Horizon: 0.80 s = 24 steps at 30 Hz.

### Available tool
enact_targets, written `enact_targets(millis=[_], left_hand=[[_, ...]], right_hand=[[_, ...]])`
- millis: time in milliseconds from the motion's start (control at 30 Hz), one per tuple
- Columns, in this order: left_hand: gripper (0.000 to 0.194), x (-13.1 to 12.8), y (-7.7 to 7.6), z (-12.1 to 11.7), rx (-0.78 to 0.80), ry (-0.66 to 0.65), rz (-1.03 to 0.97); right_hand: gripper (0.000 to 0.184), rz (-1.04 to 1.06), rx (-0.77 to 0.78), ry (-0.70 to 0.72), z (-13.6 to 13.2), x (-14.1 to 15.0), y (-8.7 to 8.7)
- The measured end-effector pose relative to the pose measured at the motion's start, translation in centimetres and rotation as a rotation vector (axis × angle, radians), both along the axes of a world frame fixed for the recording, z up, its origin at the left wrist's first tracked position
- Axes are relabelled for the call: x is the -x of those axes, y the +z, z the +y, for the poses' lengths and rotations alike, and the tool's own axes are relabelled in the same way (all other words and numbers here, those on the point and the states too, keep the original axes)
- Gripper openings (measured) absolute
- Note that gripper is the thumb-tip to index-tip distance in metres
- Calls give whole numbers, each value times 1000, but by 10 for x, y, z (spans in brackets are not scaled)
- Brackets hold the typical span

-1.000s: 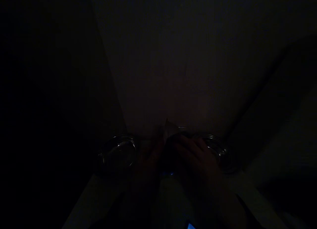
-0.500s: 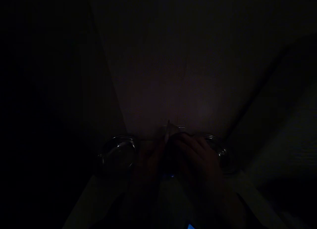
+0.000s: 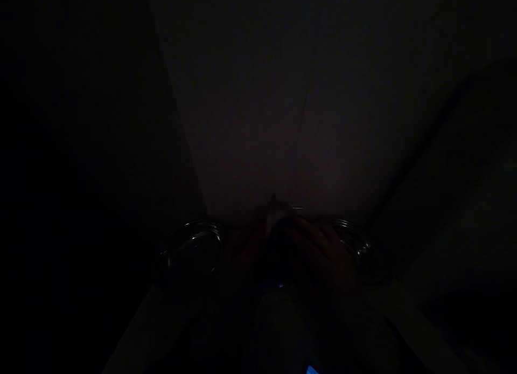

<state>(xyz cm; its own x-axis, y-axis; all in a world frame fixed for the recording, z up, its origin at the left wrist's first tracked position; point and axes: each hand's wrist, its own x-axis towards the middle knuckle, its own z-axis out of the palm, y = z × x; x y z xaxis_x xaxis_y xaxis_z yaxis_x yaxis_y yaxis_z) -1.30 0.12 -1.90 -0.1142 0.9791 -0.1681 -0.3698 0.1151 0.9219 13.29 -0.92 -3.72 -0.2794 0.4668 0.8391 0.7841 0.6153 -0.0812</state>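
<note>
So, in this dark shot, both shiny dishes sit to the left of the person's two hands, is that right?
Not both: in the head view, the left dish sits left of the left hand, but the right dish is to the right, partly hidden by the right hand.

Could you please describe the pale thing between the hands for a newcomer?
Between the shiny left dish and right dish are the left hand and right hand. The pale thing between them has a pointed tip, unlike the rounded dishes.
</note>
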Motion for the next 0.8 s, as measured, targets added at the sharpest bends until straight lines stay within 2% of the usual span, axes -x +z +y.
enact_targets(millis=[200, 400, 600, 800], left_hand=[[20, 7, 2, 4, -16, 38, 26], [32, -1, 6, 0, -44, -24, -13], [33, -2, 9, 1, -32, -42, -32], [33, -2, 5, -2, -41, -33, -28]], right_hand=[[33, -64, -1, 36, -6, 5, -1], [36, -71, 21, 59, -7, 5, 0], [32, -68, -19, 76, -6, 5, 0], [30, -2, -12, 32, -1, 1, 1]])
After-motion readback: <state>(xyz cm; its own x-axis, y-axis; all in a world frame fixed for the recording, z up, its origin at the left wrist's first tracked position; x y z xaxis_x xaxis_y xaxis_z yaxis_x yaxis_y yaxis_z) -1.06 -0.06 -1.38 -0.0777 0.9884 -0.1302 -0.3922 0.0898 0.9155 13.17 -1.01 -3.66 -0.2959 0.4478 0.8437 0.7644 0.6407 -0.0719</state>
